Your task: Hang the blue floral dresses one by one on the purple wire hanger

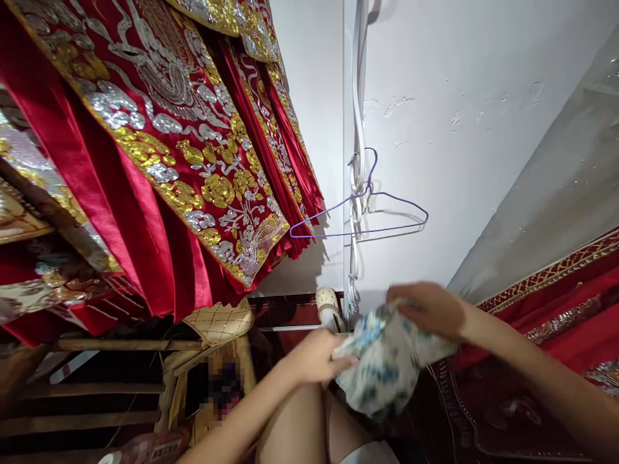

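Between my two hands hangs a crumpled piece of pale cloth [382,374] with a blue and dark green print; its exact kind I cannot make out. My left hand [319,357] pinches its left edge between thumb and fingers. At its upper right, my right hand [425,309] is closed over the cloth, somewhat blurred by motion. The cloth sags in front of my knees. Above it on the wall, a purple wire hanger [360,232] with nothing on it hangs from a white strap [358,129].
Red embroidered garments [193,148] with gold and silver sequins hang at the left. Below them stand a wooden chair [213,322] and a slatted bench [91,386]. More red trimmed fabric [556,309] lies at the right under clear plastic. A cream clog [327,303] is near the wall.
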The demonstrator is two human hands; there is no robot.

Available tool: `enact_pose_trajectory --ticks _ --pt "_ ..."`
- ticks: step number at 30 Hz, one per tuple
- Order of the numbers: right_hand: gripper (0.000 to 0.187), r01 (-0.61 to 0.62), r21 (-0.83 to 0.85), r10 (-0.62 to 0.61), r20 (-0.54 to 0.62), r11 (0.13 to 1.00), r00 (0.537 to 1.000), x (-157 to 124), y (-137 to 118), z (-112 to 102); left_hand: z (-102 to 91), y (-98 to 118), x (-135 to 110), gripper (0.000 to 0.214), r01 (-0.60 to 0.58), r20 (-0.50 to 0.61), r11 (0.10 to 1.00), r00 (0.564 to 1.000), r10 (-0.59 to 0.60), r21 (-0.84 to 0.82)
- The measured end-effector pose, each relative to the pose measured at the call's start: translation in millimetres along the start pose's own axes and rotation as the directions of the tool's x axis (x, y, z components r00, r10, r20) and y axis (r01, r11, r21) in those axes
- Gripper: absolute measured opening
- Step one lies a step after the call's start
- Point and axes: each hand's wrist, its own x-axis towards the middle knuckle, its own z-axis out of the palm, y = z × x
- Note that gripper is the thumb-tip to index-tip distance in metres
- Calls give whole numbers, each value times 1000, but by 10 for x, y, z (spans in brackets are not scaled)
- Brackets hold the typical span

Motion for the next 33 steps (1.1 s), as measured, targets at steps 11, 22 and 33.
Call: enact_pose_trajectory --ticks 11,22,33 --pt "39 -61 -60 35 -368 996 929 974 663 125 -886 143 -12 42 127 -19 687 987 -162 716" --pt "27 -73 21 73 -537 997 840 525 707 -252 -1016 420 591 31 140 -403 724 892 204 675" --pt "54 4 105 46 -471 994 881 282 500 -37 -1223 959 1087 27 100 -357 742 913 196 663"
